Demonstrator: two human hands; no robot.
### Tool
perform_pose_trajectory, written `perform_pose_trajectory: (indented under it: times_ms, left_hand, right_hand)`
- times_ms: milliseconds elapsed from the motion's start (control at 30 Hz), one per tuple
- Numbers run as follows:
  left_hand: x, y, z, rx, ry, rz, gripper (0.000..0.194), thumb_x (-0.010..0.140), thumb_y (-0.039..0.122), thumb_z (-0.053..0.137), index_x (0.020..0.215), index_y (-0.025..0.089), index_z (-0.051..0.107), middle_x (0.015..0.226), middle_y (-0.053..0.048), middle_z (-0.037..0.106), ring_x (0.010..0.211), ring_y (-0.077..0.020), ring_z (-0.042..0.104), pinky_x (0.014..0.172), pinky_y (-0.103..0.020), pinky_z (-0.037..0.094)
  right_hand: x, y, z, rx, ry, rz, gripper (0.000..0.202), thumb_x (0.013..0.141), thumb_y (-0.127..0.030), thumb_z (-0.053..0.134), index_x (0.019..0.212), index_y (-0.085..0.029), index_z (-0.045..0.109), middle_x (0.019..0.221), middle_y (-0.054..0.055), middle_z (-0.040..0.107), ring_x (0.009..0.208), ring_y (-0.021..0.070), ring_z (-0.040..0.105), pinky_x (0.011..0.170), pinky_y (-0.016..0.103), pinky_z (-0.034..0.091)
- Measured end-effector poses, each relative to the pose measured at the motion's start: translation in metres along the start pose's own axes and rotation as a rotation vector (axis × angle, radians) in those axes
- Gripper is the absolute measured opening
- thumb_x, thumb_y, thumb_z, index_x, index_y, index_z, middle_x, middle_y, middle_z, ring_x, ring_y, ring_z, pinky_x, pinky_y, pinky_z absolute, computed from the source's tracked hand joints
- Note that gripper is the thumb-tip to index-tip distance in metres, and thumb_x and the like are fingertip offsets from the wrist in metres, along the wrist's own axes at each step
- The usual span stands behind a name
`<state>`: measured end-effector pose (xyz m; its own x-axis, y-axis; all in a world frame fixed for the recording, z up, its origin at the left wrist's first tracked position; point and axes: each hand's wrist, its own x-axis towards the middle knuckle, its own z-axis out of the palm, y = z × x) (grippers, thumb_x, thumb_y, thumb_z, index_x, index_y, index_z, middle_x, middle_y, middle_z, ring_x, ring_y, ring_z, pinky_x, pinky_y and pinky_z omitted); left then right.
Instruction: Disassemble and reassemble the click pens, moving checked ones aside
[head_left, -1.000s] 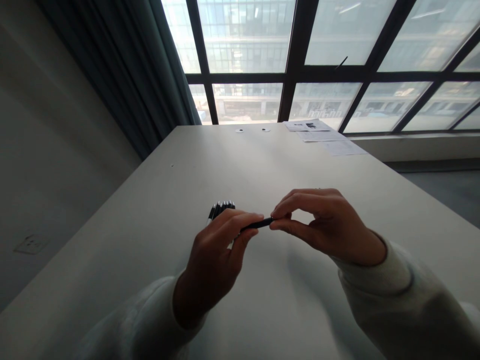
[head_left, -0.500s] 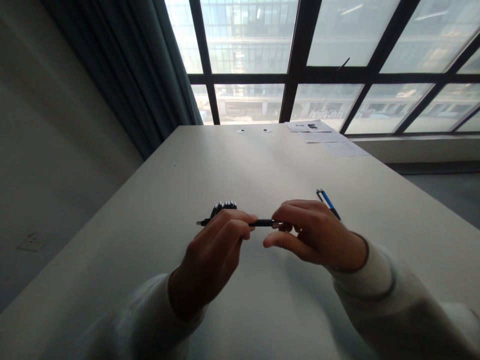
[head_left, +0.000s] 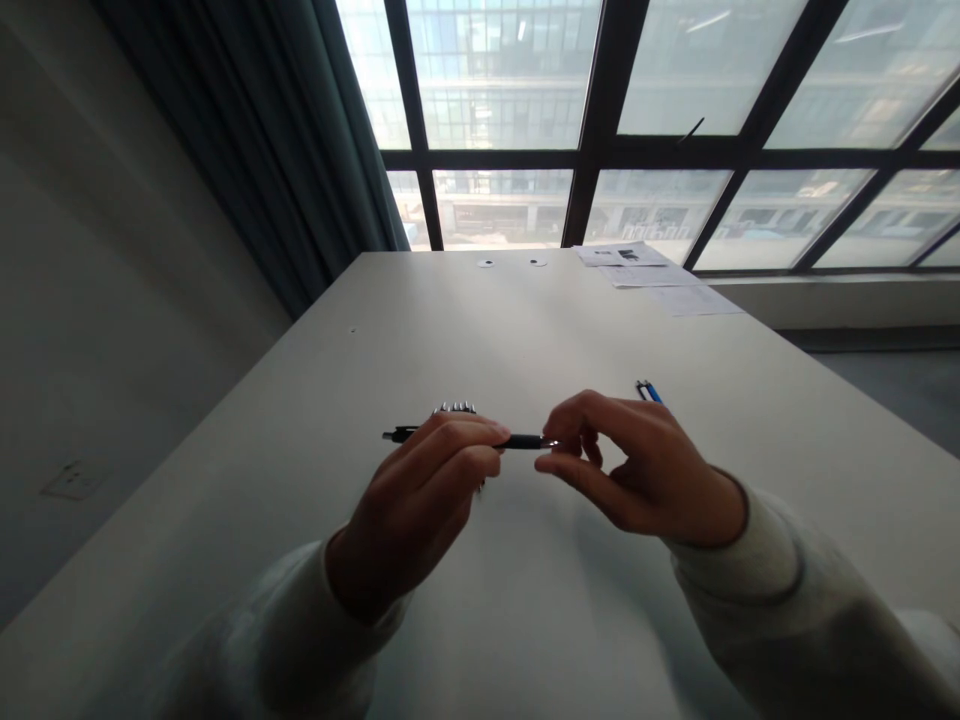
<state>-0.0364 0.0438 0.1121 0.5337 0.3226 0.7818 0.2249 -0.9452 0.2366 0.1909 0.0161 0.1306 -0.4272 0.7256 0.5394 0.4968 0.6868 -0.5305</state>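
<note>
"Above the smooth white surface, how is the slim black pen with a silver, metal-looking tip supported?"

"It lies nearly level between the two hands, apparently raised clear of the surface. The bare left hand grips the barrel, fingers laid over the top; the dark clip end projects past it on the far side. The bare right hand is curled at the silver tip, forefinger against it. Its thumb lies just beneath, and whether it presses cannot be told."

"What handling does its form suggest?"

"Judged by its thinness, the pen should be light and stiff. The matt black section beside the tip is probably rubber-like and sure to the touch; the glossy tip is likely slippery, and the slender clip perhaps the most fragile part."

"Where is it best held?"

"Firmly about the black barrel, with fingertips alone at the tip, since so small a cone offers little purchase and a round barrel may roll."

"And nearby?"

"Behind the left hand, a row of dark pens with silver tips, partly hidden; beyond the right, a slim blue pen, likewise partly covered."
</note>
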Motion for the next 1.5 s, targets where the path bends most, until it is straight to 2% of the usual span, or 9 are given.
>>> perform_pose_trajectory:
  times_ms: [100,300,567,700,900,1067,1233,1433,1500]
  left_hand:
    - [0.001,0.001,0.000,0.009,0.005,-0.008,0.024,0.080,-0.008,0.062,0.089,0.014,0.060,0.101,-0.009,0.069,0.098,-0.0183,0.066,0.090,-0.034,0.058]
    - [0.003,0.004,-0.002,-0.001,-0.013,0.014,0.023,0.080,-0.008,0.062,0.091,0.013,0.062,0.102,-0.010,0.069,0.101,-0.0203,0.065,0.089,-0.035,0.058]
    - [0.003,0.003,-0.002,0.026,-0.023,0.013,0.020,0.082,-0.005,0.063,0.091,0.013,0.063,0.102,-0.011,0.068,0.099,-0.0201,0.065,0.090,-0.036,0.058]
    - [0.001,0.002,-0.005,0.029,-0.024,0.056,0.016,0.085,-0.002,0.062,0.088,0.014,0.062,0.101,-0.009,0.068,0.100,-0.0199,0.065,0.088,-0.035,0.059]
    - [0.002,0.008,-0.008,0.068,-0.006,0.055,0.015,0.087,0.000,0.060,0.086,0.015,0.063,0.100,-0.009,0.069,0.103,-0.0198,0.064,0.089,-0.034,0.058]
    - [0.005,0.003,-0.005,0.093,-0.077,0.045,0.014,0.089,0.003,0.057,0.097,0.014,0.062,0.101,-0.011,0.070,0.098,-0.0197,0.067,0.089,-0.035,0.058]
    - [0.002,-0.001,-0.001,0.065,-0.072,0.008,0.018,0.090,0.004,0.057,0.104,0.014,0.061,0.103,-0.012,0.071,0.099,-0.0200,0.067,0.091,-0.036,0.057]
    - [-0.003,0.000,-0.002,0.015,-0.089,0.004,0.018,0.088,0.003,0.060,0.098,0.018,0.061,0.106,-0.009,0.071,0.101,-0.0202,0.067,0.092,-0.038,0.056]
    - [-0.002,-0.001,-0.005,0.104,-0.023,0.004,0.023,0.084,0.003,0.066,0.100,0.019,0.063,0.109,-0.008,0.071,0.105,-0.0216,0.065,0.096,-0.040,0.054]
  right_hand:
    - [-0.001,0.001,0.003,-0.072,0.003,-0.016,0.011,0.094,-0.024,0.060,0.090,-0.014,0.060,0.066,-0.001,0.058,0.054,0.0090,0.049,0.053,0.021,0.037]
    - [0.000,0.000,0.008,-0.152,-0.070,0.083,0.034,0.102,-0.029,0.042,0.074,-0.015,0.056,0.057,-0.001,0.052,0.049,0.0096,0.045,0.052,0.024,0.032]
    - [0.000,-0.001,0.007,-0.109,-0.105,0.012,0.027,0.098,-0.030,0.052,0.076,-0.015,0.055,0.058,-0.003,0.047,0.050,0.0094,0.040,0.052,0.025,0.027]
    - [0.001,-0.003,0.014,0.068,-0.135,0.099,0.042,0.103,-0.030,0.040,0.066,-0.016,0.053,0.053,-0.002,0.050,0.046,0.0076,0.044,0.052,0.023,0.032]
    - [0.000,-0.008,0.024,0.360,-0.118,0.356,0.060,0.106,-0.040,0.028,0.056,-0.017,0.051,0.043,-0.004,0.047,0.042,0.0064,0.046,0.051,0.019,0.038]
    - [0.000,-0.006,0.026,0.049,0.052,0.202,0.033,0.100,-0.036,0.048,0.077,-0.015,0.061,0.061,-0.001,0.054,0.054,0.0096,0.046,0.055,0.023,0.035]
    - [-0.001,-0.004,0.028,-0.062,0.028,0.147,0.032,0.101,-0.031,0.046,0.073,-0.017,0.053,0.060,-0.003,0.045,0.052,0.0099,0.038,0.053,0.026,0.028]
    - [-0.001,-0.003,0.031,0.197,-0.045,0.336,0.044,0.101,-0.044,0.045,0.067,-0.018,0.049,0.057,-0.004,0.046,0.052,0.0091,0.040,0.055,0.024,0.032]
    - [-0.001,-0.001,0.033,0.356,-0.029,0.417,0.047,0.101,-0.049,0.042,0.065,-0.018,0.047,0.055,-0.005,0.043,0.050,0.0085,0.037,0.051,0.024,0.031]
